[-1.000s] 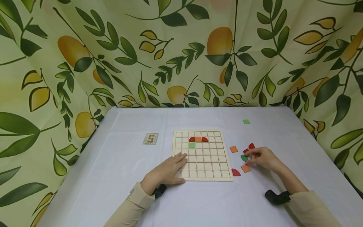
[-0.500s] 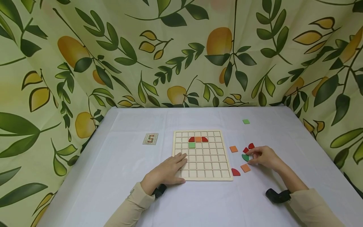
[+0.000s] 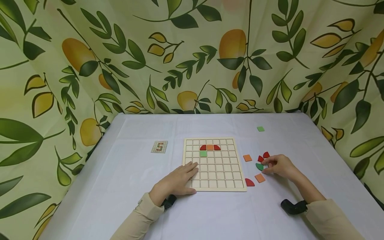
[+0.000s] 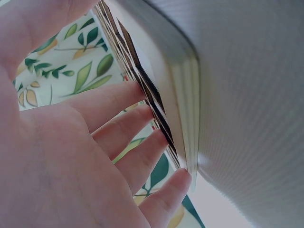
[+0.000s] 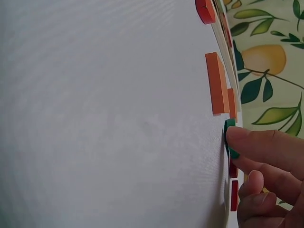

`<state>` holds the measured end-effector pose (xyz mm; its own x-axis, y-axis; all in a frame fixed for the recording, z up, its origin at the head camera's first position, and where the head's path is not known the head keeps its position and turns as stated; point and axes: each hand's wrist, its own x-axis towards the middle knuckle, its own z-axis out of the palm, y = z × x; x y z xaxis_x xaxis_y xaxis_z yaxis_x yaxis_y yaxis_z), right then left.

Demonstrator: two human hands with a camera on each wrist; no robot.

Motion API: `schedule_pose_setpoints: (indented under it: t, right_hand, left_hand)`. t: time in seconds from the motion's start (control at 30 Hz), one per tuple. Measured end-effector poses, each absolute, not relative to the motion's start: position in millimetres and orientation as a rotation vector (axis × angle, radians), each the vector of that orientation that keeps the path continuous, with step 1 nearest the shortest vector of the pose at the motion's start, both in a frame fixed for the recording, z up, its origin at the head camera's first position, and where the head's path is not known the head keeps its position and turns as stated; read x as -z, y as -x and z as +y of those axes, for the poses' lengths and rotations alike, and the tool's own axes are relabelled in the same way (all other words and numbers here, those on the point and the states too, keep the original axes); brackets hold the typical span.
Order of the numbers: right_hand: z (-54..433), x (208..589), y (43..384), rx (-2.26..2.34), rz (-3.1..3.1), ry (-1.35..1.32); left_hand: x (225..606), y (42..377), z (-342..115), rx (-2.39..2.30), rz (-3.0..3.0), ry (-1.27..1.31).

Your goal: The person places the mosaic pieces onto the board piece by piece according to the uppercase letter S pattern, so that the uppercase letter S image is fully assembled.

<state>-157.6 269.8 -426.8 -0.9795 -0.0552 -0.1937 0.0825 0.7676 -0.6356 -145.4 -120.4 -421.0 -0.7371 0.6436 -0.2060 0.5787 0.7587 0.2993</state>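
My left hand (image 3: 177,180) rests on the lower left edge of a wooden grid board (image 3: 225,175), its fingers straight in the left wrist view. On the board sit two red quarter-round pieces (image 3: 217,147), an orange square (image 3: 209,147) between them and a light green square (image 3: 203,153) below. To the right of the board, my right hand (image 3: 279,165) pinches a green quarter-round piece (image 5: 229,133) between thumb and finger, low over the cloth. Two small red pieces (image 3: 266,155) lie just beyond its fingertips.
Around the right hand lie two orange squares (image 3: 260,178) and a red quarter-round piece (image 3: 249,182). A light green square (image 3: 260,129) lies farther back. Left of the board is a small pattern card (image 3: 159,146). A leaf-print curtain (image 3: 186,66) hangs behind the white table (image 3: 120,166).
My right hand has shifted slightly right with the green quarter-round piece, showing more of a red piece beside it. The left hand has stayed in place on the board.
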Motion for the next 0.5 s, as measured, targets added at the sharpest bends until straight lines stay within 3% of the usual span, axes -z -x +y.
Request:
schedule_pose_setpoints:
  t: [0.5]
  right_hand:
    - [255.7, 418.5, 164.4, 1.041, 2.771, 0.080]
  left_hand:
    - [420.9, 145.3, -119.8, -0.301, 2.663, -0.949]
